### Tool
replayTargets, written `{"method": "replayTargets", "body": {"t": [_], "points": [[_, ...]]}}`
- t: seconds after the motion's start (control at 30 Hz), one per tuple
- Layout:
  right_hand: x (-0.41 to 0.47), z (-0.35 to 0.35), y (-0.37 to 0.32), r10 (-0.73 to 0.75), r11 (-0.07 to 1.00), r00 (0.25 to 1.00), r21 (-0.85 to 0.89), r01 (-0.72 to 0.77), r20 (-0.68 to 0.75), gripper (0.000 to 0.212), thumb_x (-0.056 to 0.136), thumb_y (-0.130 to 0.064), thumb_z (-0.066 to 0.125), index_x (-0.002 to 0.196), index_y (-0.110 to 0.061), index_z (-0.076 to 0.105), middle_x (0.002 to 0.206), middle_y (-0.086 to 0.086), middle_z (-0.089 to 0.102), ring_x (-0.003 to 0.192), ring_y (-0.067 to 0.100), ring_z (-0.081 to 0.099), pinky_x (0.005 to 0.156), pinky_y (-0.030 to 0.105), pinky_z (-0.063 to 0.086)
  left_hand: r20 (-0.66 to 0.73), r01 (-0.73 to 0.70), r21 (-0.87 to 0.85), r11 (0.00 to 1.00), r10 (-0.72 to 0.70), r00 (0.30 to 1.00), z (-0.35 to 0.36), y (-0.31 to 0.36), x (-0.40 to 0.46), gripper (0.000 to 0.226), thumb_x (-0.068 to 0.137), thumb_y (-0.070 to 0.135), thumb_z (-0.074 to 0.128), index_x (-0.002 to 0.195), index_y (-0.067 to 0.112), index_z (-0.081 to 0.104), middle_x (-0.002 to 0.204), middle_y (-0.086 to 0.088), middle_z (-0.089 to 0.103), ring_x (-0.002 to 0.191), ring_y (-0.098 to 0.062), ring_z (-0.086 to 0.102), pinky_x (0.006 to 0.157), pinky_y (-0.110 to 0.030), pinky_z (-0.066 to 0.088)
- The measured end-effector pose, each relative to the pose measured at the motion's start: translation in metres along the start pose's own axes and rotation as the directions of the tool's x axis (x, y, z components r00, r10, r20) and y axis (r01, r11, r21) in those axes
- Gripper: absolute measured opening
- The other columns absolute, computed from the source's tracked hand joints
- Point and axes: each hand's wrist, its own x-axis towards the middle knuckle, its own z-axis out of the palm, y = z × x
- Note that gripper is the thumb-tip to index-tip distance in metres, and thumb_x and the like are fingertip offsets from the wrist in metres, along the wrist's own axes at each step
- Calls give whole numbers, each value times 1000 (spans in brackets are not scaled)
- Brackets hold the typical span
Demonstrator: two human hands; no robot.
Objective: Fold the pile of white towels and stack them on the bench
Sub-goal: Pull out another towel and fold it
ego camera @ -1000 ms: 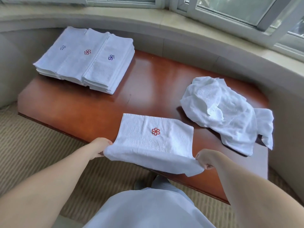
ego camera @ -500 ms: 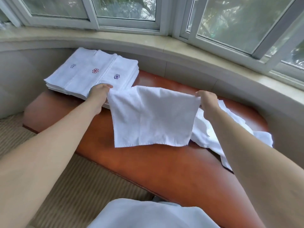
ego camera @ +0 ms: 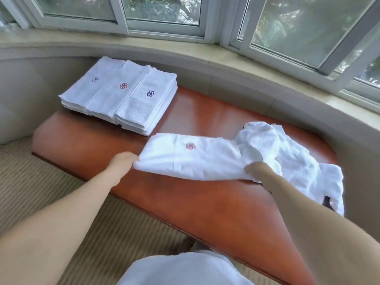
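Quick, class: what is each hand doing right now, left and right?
Left hand: grips the left end of the folded towel.
Right hand: grips the towel's right end, fingers hidden under the cloth.

I hold a folded white towel (ego camera: 191, 159) with a red flower emblem, lying flat across the middle of the brown bench (ego camera: 205, 204). At three o'clock, touching it, sits the crumpled pile of towels (ego camera: 287, 157). At ten o'clock lie three overlapping stacks of folded towels (ego camera: 121, 95).
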Motion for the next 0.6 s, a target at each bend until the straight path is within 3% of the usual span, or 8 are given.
{"method": "replayTargets", "body": {"t": [0.1, 0.17, 0.33, 0.5, 0.6], "points": [[-5, 37, 53, -10, 988, 997, -154, 21, 72, 15, 95, -6, 64, 106, 1, 73, 87, 9, 61, 87, 24, 56, 71, 26, 44, 156, 61, 192, 980, -91, 983, 26, -60, -10, 13, 91, 10, 65, 83, 9, 74, 84, -11, 70, 76, -24, 59, 67, -25, 45], [-12, 62, 82, 60, 978, 993, -203, -38, 104, 15, 93, -6, 61, 100, -9, 73, 90, 9, 64, 82, 25, 60, 73, 29, 47, 215, 104, 224, 969, -154, 964, 47, -98, -18, 14, 92, 4, 64, 83, 9, 74, 84, -10, 71, 77, -22, 59, 61, -21, 45], [-26, 101, 146, 216, 956, 973, -219, -195, 77, 20, 92, -4, 56, 91, -19, 69, 95, 6, 69, 82, 26, 64, 72, 30, 52, 280, 248, 372, 895, -362, 889, 75, -161, -35, 19, 101, 14, 54, 101, 13, 73, 104, -2, 75, 86, -16, 62, 70, -25, 47], [-15, 108, 151, 218, 948, 973, -252, -193, 76, 12, 91, -13, 58, 96, -20, 66, 97, 1, 68, 85, 21, 65, 71, 31, 53, 262, 244, 306, 920, -328, 908, 89, -170, -28, 16, 99, 12, 55, 105, 14, 71, 111, -4, 70, 95, -18, 64, 82, -29, 51], [9, 108, 128, 113, 973, 993, -205, -103, 39, 22, 92, -15, 57, 111, -21, 65, 115, -6, 62, 85, 16, 60, 62, 28, 48, 229, 182, 272, 945, -247, 941, 101, -148, -6, 22, 101, 15, 56, 120, 14, 67, 127, -1, 62, 110, -16, 58, 94, -30, 48]]}}
